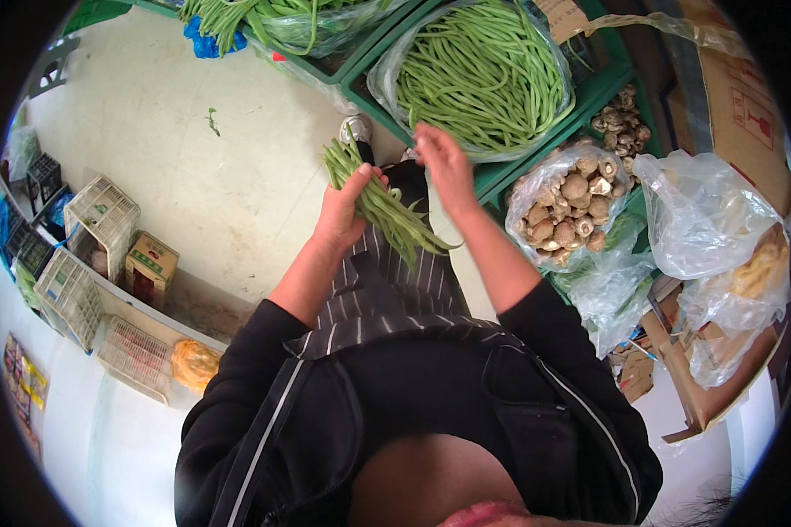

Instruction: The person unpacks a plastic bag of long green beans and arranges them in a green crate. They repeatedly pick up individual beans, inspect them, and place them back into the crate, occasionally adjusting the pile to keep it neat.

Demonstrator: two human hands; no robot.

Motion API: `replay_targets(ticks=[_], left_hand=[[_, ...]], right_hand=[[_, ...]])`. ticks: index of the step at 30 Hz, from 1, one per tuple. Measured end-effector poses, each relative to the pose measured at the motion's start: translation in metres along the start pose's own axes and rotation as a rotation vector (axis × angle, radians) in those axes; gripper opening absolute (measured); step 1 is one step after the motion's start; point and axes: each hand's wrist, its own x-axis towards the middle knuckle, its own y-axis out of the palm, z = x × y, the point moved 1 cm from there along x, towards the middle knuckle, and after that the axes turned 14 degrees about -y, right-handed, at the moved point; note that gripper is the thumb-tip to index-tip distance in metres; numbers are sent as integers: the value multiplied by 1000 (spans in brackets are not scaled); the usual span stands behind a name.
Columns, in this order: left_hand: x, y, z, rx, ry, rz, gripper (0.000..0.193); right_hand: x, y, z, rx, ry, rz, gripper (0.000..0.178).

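My left hand (344,207) is wrapped round a bunch of green beans (385,211), held in front of my striped apron (395,299). The beans stick out past both sides of the fist, their lower ends fanning to the right. My right hand (444,162) is raised beside the near left corner of a green crate (510,171), a little apart from the bunch. Its fingers are loosely extended and slightly blurred, with nothing visible in them. Inside that crate, many green beans (483,75) lie in a clear plastic bag.
To the right stands a bag of brown mushrooms (571,206), with darker mushrooms (621,127) behind. Plastic bags (703,211) and cardboard (721,395) crowd the far right. More long beans (299,22) fill a crate at the top. Pale baskets (103,215) and a carton (152,268) stand left.
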Motion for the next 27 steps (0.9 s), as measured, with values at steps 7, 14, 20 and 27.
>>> replay_targets(ticks=[7,14,20,27], left_hand=[[-1,-8,-2,-46,-25,-35,35],[-1,-15,1,-26,-25,-49,36],[-2,1,-2,123,10,28,34],[-9,21,11,60,-17,213,45]], right_hand=[[84,-29,-68,-907,-283,236,34],[70,-73,-4,-384,-167,-165,17],[22,-67,101,-337,-88,-8,20],[-22,23,80,-541,-294,285,27]])
